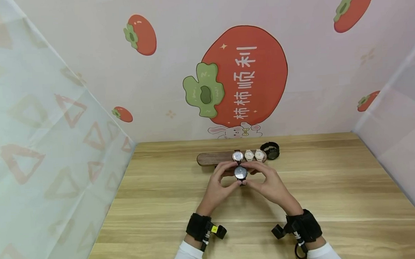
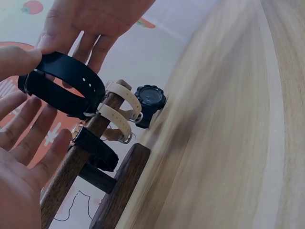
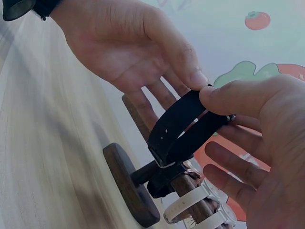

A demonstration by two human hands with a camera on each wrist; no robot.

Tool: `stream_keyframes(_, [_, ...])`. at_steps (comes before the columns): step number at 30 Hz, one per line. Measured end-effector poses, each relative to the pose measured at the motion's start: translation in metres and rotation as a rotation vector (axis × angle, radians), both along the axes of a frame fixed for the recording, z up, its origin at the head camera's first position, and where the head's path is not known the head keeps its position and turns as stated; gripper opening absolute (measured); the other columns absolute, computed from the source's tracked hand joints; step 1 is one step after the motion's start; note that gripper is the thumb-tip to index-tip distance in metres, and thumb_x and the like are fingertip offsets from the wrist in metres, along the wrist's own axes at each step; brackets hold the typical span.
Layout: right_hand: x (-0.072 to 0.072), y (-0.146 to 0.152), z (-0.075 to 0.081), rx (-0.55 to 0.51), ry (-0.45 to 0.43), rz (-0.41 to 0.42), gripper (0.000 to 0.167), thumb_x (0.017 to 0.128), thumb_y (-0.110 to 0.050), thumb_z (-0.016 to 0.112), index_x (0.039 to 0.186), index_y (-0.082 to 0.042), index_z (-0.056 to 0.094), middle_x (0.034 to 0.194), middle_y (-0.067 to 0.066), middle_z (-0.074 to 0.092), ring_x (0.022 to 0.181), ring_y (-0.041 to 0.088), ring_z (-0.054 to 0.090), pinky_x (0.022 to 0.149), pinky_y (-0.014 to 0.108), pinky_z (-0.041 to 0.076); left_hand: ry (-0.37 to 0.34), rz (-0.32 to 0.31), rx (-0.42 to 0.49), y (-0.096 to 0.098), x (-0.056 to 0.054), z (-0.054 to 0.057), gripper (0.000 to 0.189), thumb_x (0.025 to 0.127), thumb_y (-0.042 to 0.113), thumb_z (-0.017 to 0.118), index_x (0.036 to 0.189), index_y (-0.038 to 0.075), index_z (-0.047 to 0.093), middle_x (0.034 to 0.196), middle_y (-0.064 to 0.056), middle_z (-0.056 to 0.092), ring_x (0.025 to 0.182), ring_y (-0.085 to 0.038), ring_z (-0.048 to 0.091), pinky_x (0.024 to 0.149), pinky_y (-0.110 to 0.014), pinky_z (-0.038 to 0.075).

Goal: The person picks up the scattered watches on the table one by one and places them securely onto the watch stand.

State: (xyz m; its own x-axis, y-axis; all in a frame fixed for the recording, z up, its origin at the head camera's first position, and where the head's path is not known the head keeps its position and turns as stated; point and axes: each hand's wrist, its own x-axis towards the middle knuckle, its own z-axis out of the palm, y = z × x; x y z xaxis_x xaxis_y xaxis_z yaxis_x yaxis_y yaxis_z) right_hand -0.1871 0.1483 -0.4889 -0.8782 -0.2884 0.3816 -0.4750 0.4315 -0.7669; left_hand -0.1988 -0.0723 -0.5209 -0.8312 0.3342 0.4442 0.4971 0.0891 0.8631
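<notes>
A dark-faced wristwatch (image 1: 240,173) with a black strap is held up between both hands, in front of a wooden watch stand (image 1: 212,159). My left hand (image 1: 214,189) pinches it from the left, thumb at the near end. On the opposite side my right hand (image 1: 273,186) pinches it the same way. Both wrist views show the black strap (image 2: 71,71) as a closed loop with punched holes. Several fingers spread out beneath and beside the strap (image 3: 183,124). On the stand's bar hang a black-strapped watch (image 1: 237,156) and two cream-strapped watches (image 1: 249,155).
A chunky black watch (image 1: 272,152) lies on the wooden table (image 1: 155,209) just right of the stand. Behind the table rises a printed backdrop (image 1: 170,84), with side panels left and right. Each wrist wears a black strap-on camera mount (image 1: 198,227).
</notes>
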Motion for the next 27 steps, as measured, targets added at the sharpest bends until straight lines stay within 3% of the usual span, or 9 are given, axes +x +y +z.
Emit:
stream_keyframes(7, [0.0029, 0.0018, 0.001, -0.023, -0.008, 0.03, 0.05, 0.09, -0.012, 0.087, 0.137, -0.019, 0.071, 0.141, 0.003, 0.069, 0.117, 0.019, 0.066, 0.1, 0.049, 0.059, -0.006, -0.009, -0.061, -0.0031, 0.0003, 0.0001, 0.06, 0.096, 0.012, 0.082, 0.151, 0.016, 0.059, 0.146, -0.008, 0.058, 0.126, -0.022, 0.063, 0.108, -0.051, 0.057])
stream_keyframes(13, [0.0029, 0.0041, -0.0014, -0.028, 0.016, 0.057, 0.05, 0.09, -0.014, 0.087, 0.137, -0.021, 0.072, 0.141, 0.003, 0.069, 0.118, 0.02, 0.066, 0.099, 0.039, 0.059, -0.009, -0.025, -0.068, -0.0036, 0.0004, -0.0002, 0.058, 0.095, 0.01, 0.082, 0.149, 0.014, 0.061, 0.141, -0.009, 0.06, 0.125, -0.024, 0.065, 0.106, -0.054, 0.059])
stream_keyframes(22, [0.0017, 0.0046, -0.0033, -0.008, 0.014, 0.051, 0.051, 0.088, -0.014, 0.089, 0.136, -0.02, 0.073, 0.142, 0.005, 0.067, 0.12, 0.02, 0.064, 0.097, 0.034, 0.058, -0.034, -0.042, -0.043, -0.0026, 0.0003, 0.0009, 0.056, 0.095, 0.005, 0.081, 0.146, 0.012, 0.062, 0.14, -0.011, 0.06, 0.125, -0.026, 0.064, 0.108, -0.039, 0.059])
stream_keyframes(27, [0.001, 0.0044, -0.0025, 0.012, 0.023, 0.051, 0.051, 0.088, -0.014, 0.089, 0.136, -0.019, 0.073, 0.142, 0.007, 0.067, 0.123, 0.019, 0.063, 0.097, 0.034, 0.059, -0.029, -0.048, -0.034, -0.0025, -0.0001, 0.0003, 0.055, 0.095, 0.004, 0.08, 0.146, 0.012, 0.062, 0.14, -0.011, 0.059, 0.127, -0.026, 0.064, 0.109, -0.036, 0.059])
